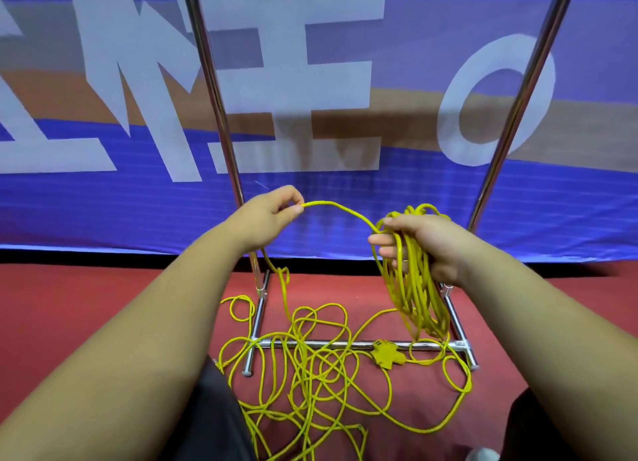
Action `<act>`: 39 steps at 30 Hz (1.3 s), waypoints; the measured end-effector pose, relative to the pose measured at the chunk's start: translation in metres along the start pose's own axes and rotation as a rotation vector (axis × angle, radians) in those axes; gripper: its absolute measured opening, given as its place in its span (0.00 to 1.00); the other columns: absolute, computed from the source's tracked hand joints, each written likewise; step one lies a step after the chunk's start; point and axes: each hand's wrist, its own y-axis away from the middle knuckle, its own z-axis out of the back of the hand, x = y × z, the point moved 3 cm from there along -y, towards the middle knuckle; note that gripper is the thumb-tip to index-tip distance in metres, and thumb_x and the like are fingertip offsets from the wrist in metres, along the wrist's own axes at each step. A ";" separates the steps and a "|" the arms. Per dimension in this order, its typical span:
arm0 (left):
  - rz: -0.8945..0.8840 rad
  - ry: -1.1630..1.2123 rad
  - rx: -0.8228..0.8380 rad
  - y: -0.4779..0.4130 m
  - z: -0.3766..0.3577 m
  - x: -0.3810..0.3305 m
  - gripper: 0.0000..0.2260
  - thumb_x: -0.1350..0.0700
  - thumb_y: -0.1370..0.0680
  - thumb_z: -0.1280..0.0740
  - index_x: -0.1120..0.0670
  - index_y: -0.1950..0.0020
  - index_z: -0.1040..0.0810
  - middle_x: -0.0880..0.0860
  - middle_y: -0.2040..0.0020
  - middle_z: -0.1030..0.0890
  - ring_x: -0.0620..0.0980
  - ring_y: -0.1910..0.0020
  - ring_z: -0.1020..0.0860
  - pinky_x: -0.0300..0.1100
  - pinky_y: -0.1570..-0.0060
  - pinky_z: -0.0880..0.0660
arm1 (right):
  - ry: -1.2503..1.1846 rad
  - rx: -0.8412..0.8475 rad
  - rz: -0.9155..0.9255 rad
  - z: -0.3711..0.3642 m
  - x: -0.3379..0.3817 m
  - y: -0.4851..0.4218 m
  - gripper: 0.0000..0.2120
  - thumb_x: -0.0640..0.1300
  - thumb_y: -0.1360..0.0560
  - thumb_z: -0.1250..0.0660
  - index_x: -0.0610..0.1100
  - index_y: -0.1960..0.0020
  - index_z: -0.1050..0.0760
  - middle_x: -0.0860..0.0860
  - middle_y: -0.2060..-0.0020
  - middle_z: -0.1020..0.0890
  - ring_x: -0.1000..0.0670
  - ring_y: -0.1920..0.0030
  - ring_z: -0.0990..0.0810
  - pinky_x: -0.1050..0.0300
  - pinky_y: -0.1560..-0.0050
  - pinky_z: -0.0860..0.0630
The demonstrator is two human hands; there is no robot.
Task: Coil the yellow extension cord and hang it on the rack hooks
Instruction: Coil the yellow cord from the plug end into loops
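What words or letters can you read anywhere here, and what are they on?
Blue banner behind the rack: big white shapes, cut off by the frame and seen at a slant; only a round "O" reads, the rest I cannot make out as letters.
Yellow extension cord, its plug and the metal rack: no readable text.

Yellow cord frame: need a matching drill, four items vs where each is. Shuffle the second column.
Items:
1. left hand
2. right hand
3. yellow socket block
4. loose cord tangle

Places:
A. lying beside the rack base bar
B. spread on the red floor
C. pinching a single cord strand
D. gripping the gathered coil

Pairs: 1-C, 2-D, 3-A, 4-B
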 end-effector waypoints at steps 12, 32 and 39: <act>0.039 1.232 -0.175 0.006 0.014 -0.021 0.11 0.54 0.12 0.42 0.48 0.48 0.21 0.49 0.61 0.28 0.46 0.67 0.34 0.43 0.63 0.35 | -0.032 0.226 -0.048 -0.026 -0.004 0.014 0.21 0.51 0.15 0.38 0.42 0.27 0.25 0.44 0.39 0.13 0.42 0.50 0.11 0.48 0.63 0.15; 0.074 0.425 -0.029 0.006 -0.022 -0.035 0.11 0.47 0.17 0.32 0.54 0.49 0.19 0.48 0.65 0.21 0.45 0.72 0.32 0.40 0.70 0.32 | -0.262 0.219 0.056 -0.050 -0.009 0.011 0.18 0.61 0.18 0.35 0.46 0.54 0.24 0.54 0.71 0.30 0.56 0.77 0.33 0.60 0.73 0.30; 0.041 -0.074 0.188 0.007 -0.032 -0.022 0.16 0.33 0.21 0.35 0.44 0.43 0.23 0.49 0.53 0.19 0.48 0.54 0.21 0.49 0.52 0.23 | -0.153 0.350 0.033 -0.047 -0.005 0.022 0.09 0.52 0.23 0.30 0.47 0.57 0.20 0.54 0.71 0.32 0.57 0.78 0.35 0.63 0.76 0.34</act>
